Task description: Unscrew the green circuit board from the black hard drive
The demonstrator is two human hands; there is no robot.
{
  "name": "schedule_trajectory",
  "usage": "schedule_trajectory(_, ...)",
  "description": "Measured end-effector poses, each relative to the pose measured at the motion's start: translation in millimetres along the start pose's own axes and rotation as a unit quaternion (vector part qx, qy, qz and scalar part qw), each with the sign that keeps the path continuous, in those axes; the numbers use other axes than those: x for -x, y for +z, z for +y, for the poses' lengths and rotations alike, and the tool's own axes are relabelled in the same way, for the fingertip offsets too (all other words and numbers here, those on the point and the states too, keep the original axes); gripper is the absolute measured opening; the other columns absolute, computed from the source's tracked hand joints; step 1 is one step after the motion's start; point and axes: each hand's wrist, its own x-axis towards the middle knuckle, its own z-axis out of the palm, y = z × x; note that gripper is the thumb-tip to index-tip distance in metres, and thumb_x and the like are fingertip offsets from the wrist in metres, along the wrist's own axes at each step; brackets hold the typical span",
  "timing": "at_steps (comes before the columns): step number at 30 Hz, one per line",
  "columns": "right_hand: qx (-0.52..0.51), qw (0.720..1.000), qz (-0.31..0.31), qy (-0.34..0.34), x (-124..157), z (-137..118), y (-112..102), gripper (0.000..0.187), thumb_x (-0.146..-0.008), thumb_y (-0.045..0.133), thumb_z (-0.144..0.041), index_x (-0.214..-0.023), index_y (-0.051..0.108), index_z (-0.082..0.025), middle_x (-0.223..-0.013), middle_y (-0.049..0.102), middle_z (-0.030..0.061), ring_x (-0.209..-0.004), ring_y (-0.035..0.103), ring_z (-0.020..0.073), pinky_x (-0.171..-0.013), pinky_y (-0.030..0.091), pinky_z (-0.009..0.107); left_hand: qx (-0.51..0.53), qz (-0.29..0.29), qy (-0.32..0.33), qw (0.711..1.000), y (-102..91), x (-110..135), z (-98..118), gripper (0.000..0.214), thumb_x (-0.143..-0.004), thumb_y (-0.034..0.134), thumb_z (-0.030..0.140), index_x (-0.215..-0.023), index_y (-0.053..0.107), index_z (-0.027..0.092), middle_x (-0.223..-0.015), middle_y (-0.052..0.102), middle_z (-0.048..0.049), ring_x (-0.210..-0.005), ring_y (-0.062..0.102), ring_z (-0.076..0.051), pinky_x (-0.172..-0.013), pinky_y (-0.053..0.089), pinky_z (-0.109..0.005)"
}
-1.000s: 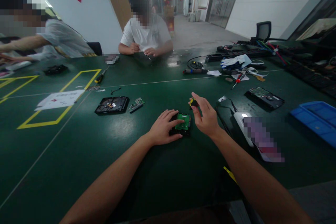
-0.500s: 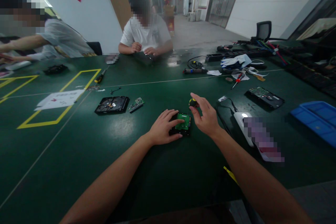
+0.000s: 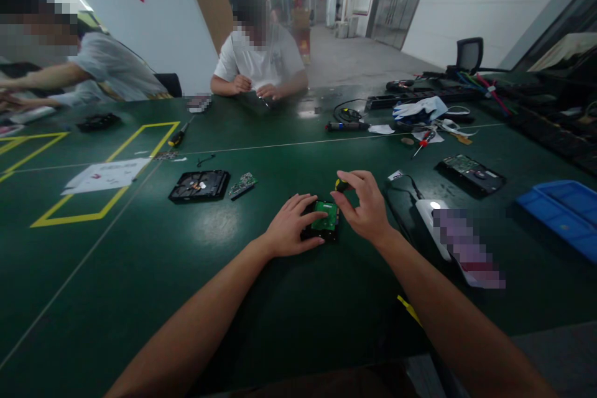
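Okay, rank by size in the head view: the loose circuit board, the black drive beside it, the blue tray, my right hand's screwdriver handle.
1. Blue tray, running off the frame
2. Black drive
3. Loose circuit board
4. Screwdriver handle, partly covered by the right hand

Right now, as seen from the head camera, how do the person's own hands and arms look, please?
The left hand and right hand are ungloved. No ring, watch or bracelet shows. The left forearm and right forearm are bare, without visible sleeves, cables or markings.
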Motion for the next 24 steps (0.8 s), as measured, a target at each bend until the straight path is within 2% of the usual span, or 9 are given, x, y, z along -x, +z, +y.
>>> schedule_trajectory(4,0.022,0.999,0.037,-0.001,-2.3,-0.3,-1.7,0.043,-0.097,0.069,-0.027,-0.138,0.061,-0.035,-0.113,0.065,0.0074,-0.098,0.067,0.0245,-0.086,0.062,0.045,0.004,-0.001,-0.003,1.0,-0.6,-0.3,0.5,0.066,-0.087,0.071,0.061,-0.145,0.059,0.033,-0.164,0.038,-0.0091,-0.151,0.036,-0.04,-0.125,0.027,-0.065)
schedule_trajectory(8,0.0,1.0,0.004,-0.002,-0.6,2.6,-1.8,0.051,-0.104,0.051,-0.02,-0.153,0.048,-0.035,-0.133,0.066,0.0082,-0.115,0.067,0.0256,-0.1,0.059,0.049,0.002,-0.003,-0.001,1.0,0.6,-0.4,-0.2,0.066,-0.087,0.07,0.063,-0.144,0.059,0.033,-0.165,0.037,-0.0092,-0.151,0.036,-0.039,-0.125,0.027,-0.065)
schedule_trajectory(10,-0.014,1.0,-0.008,0.003,0.6,3.6,-1.0,0.055,-0.105,0.046,-0.019,-0.158,0.041,-0.034,-0.139,0.064,0.0089,-0.117,0.068,0.0254,-0.102,0.058,0.05,-0.001,-0.004,-0.001,1.0,0.8,-0.3,-0.5,0.066,-0.087,0.07,0.063,-0.145,0.059,0.032,-0.166,0.036,-0.0091,-0.152,0.035,-0.039,-0.125,0.027,-0.064)
schedule_trajectory(13,-0.009,1.0,-0.006,-0.003,0.6,3.2,-0.2,0.056,-0.104,0.049,-0.019,-0.158,0.04,-0.033,-0.138,0.063,0.0105,-0.117,0.066,0.0262,-0.101,0.058,0.051,-0.005,-0.006,-0.001,1.0,-0.1,-0.1,-0.4,0.066,-0.088,0.068,0.063,-0.145,0.059,0.032,-0.165,0.036,-0.0096,-0.152,0.035,-0.038,-0.126,0.026,-0.063)
schedule_trajectory(19,0.042,0.998,0.053,-0.019,-2.1,0.1,-2.6,0.048,-0.095,0.072,-0.027,-0.141,0.059,-0.034,-0.11,0.061,0.0079,-0.099,0.064,0.0249,-0.083,0.062,0.044,-0.001,-0.004,0.002,1.0,0.4,0.3,-0.6,0.066,-0.088,0.069,0.063,-0.146,0.058,0.033,-0.165,0.036,-0.0094,-0.152,0.035,-0.039,-0.125,0.027,-0.064)
schedule_trajectory(21,0.039,0.997,0.056,-0.017,-2.4,-0.6,-2.9,0.045,-0.096,0.07,-0.024,-0.139,0.061,-0.034,-0.109,0.062,0.0075,-0.098,0.065,0.0242,-0.082,0.062,0.043,0.001,-0.001,0.002,1.0,1.7,0.4,-1.1,0.066,-0.088,0.07,0.063,-0.146,0.058,0.033,-0.164,0.037,-0.0093,-0.152,0.035,-0.038,-0.125,0.027,-0.064)
schedule_trajectory(24,0.015,0.999,0.034,-0.019,-2.5,-0.9,-2.1,0.049,-0.101,0.059,-0.017,-0.146,0.055,-0.035,-0.123,0.066,0.0083,-0.111,0.067,0.0251,-0.094,0.06,0.047,0.003,0.001,0.002,1.0,3.0,0.3,-1.9,0.066,-0.088,0.069,0.064,-0.146,0.058,0.033,-0.164,0.038,-0.0089,-0.152,0.035,-0.038,-0.125,0.027,-0.065)
